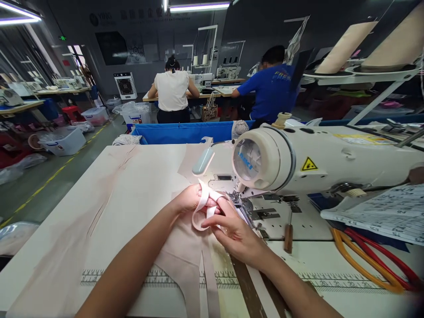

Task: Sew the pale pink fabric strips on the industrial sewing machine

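Note:
Left of the sewing machine's needle area, my left hand (189, 198) is closed around a pale pink fabric strip (196, 221) that curls into a loop. My right hand (233, 229) meets it from the right, its fingers bent at the loop and gripping the strip. Beneath both hands lies a pale pink cut fabric piece (179, 256), its narrow ends trailing toward the table's front edge. The white sewing machine (265, 159) stands just beyond my right hand, and a small grey-blue lamp (203, 161) lights the strip.
More sheer pink fabric (62, 256) spreads over the table's left side. A printed ruler (159, 279) crosses the front. At right are a wooden-handled tool (288, 238), orange-and-red handles (364, 260) and printed paper (380, 212). Behind a blue cloth bin (185, 132), two people sit working.

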Demonstrator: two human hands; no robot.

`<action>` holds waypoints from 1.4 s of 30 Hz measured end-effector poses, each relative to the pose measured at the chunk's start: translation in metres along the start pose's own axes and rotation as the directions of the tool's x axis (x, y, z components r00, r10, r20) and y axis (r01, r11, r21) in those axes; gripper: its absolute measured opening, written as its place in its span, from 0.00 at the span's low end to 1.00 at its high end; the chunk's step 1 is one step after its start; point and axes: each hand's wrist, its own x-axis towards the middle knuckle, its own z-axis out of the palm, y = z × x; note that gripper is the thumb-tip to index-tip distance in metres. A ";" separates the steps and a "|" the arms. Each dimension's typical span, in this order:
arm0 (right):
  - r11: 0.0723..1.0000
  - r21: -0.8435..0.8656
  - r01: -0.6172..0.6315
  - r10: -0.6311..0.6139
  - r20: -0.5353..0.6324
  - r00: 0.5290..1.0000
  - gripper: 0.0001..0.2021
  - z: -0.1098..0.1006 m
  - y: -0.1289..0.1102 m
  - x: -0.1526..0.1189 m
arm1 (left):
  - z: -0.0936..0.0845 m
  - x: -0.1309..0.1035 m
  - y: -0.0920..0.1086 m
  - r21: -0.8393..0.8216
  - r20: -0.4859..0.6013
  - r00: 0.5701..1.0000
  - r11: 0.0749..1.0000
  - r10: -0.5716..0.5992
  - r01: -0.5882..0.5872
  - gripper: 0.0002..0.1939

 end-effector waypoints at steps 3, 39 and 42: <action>0.999 -0.008 -0.044 0.044 -0.063 0.997 0.11 0.001 -0.001 0.001 | -0.002 -0.001 0.002 -0.043 0.040 0.999 0.999 -0.016 0.018 0.19; 0.967 -0.035 -0.253 0.241 -0.196 0.950 0.08 -0.007 0.015 0.007 | -0.003 0.001 -0.006 -0.074 -0.005 1.000 0.997 -0.009 0.009 0.22; 0.960 -0.016 -0.278 0.270 -0.196 0.943 0.08 -0.007 0.014 0.006 | -0.003 0.000 -0.006 -0.100 -0.011 1.000 0.995 -0.002 0.001 0.22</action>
